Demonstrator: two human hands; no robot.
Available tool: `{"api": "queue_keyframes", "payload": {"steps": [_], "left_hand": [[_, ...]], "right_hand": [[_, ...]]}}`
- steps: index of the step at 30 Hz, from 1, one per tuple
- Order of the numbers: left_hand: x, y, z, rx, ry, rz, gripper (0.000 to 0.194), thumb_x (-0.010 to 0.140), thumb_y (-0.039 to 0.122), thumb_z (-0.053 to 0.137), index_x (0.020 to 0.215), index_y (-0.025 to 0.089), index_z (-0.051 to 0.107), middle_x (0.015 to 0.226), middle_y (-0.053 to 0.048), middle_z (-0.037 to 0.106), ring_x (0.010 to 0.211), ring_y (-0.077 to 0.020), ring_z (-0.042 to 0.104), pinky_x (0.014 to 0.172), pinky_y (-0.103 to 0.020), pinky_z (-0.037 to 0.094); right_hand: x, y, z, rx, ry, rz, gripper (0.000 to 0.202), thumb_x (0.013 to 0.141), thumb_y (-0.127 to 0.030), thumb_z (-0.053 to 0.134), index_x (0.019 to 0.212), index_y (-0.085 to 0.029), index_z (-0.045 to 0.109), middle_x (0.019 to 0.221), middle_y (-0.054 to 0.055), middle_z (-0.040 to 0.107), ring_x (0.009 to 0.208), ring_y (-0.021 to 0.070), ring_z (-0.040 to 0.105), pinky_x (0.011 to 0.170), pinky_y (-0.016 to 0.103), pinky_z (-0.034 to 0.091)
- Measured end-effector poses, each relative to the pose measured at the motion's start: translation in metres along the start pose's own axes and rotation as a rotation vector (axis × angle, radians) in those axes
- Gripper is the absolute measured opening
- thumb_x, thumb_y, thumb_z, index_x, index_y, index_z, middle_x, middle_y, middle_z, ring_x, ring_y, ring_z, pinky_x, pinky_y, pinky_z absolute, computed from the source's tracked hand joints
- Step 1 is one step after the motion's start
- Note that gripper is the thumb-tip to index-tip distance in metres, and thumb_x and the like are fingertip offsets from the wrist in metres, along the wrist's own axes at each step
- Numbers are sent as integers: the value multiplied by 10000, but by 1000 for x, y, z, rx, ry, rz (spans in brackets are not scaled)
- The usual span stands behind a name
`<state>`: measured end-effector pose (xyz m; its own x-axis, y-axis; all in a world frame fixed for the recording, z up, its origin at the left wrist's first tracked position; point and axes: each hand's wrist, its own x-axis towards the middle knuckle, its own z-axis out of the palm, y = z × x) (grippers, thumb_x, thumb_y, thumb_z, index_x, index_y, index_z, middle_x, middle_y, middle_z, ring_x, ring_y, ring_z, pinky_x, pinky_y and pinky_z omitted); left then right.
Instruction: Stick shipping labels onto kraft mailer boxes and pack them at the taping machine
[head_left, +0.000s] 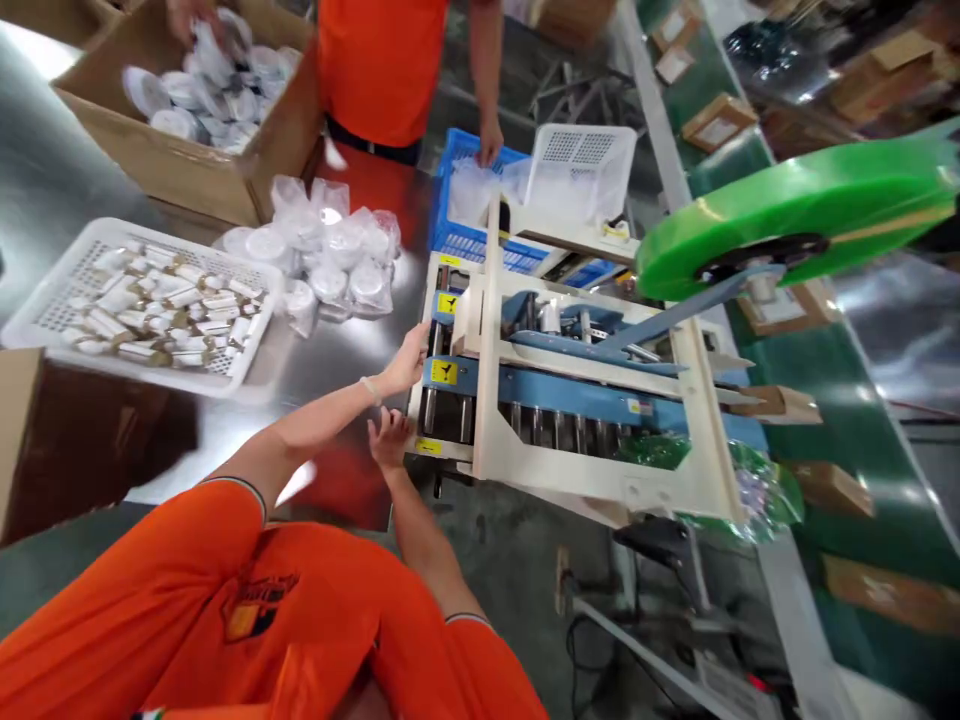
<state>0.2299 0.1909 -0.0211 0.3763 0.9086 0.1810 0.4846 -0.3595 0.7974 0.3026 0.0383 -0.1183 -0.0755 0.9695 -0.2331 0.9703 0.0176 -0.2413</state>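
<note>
My left hand (407, 358) reaches to the infeed end of a carton taping machine (491, 385), fingers stretched along its edge by the rollers. My right hand (388, 438) is just nearer to me, at the corner of the same end, its fingers apart and slightly bent. Neither hand shows anything held. Yellow labels (444, 372) mark the blue rails beside my left hand. A large roll of green tape (795, 210) hangs on the machine's arm. A small carton (784, 405) sits at the far, outfeed end.
To the left are a white basket (251, 350) of small white-and-gold parts, bagged white round pieces (330, 250) and a big carton (247, 190). Another person in orange (382, 70) reaches into that carton and a blue crate (457, 240). A green conveyor (795, 370) carries cartons.
</note>
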Motion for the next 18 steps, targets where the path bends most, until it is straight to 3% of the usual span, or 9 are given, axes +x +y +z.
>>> {"api": "queue_keyframes", "payload": {"steps": [3,5,7,9,11,13,15,18], "left_hand": [[-101,8,-75,197,81,-51,839,1016,165,523,1803,161,234,1687,-237,486,1517,-347,529,1295,-547,455],[-174,11,-141,341,266,-182,699,1022,195,523,1713,183,418,1626,-210,529,1526,-350,504,1298,-564,440],[-248,13,-210,502,519,-413,558,1022,229,531,1578,187,551,1551,-193,555,1473,-351,522,1271,-577,450],[-320,15,-275,652,801,-691,457,1018,220,516,1457,143,620,1502,-204,554,1435,-357,509,1256,-611,436],[-380,17,-324,749,1057,-993,394,991,220,548,1340,73,657,1490,-250,533,1419,-389,461,1222,-666,431],[-422,18,-356,743,1114,-1321,410,973,239,602,1300,2,671,1487,-292,530,1408,-411,435,1182,-673,455],[-444,18,-369,666,1000,-1520,402,972,269,637,1236,-26,709,1465,-304,560,1382,-403,445,1173,-636,474],[-451,18,-367,618,865,-1518,378,974,328,653,1143,10,769,1427,-282,611,1330,-391,471,1160,-619,492]], "right_hand": [[-4,0,-2,11,59,8,460,1077,-372,574,1467,-160,693,1369,252,664,1268,403,619,1049,519,506],[-5,-1,-6,36,110,13,432,1043,-339,582,1397,-137,727,1335,290,666,1247,437,626,1015,552,519],[-2,-10,-16,93,147,-4,399,1025,-288,539,1330,-131,744,1303,312,672,1232,450,632,1004,572,524],[3,-38,-31,189,135,-76,399,1014,-238,489,1305,-124,737,1290,305,685,1251,426,641,1041,557,525],[6,-89,-47,333,56,-227,399,1013,-218,471,1303,-121,726,1287,266,707,1259,367,662,1087,498,532],[1,-160,-62,520,-86,-394,377,1019,-231,488,1297,-133,724,1282,212,733,1214,301,693,1089,430,557],[-13,-237,-70,700,-304,-498,353,1021,-245,539,1311,-148,715,1288,164,756,1169,248,722,1044,363,592],[-41,-333,-77,854,-621,-494,347,1045,-292,620,1370,-178,668,1312,119,768,1141,205,742,975,313,627]]}}
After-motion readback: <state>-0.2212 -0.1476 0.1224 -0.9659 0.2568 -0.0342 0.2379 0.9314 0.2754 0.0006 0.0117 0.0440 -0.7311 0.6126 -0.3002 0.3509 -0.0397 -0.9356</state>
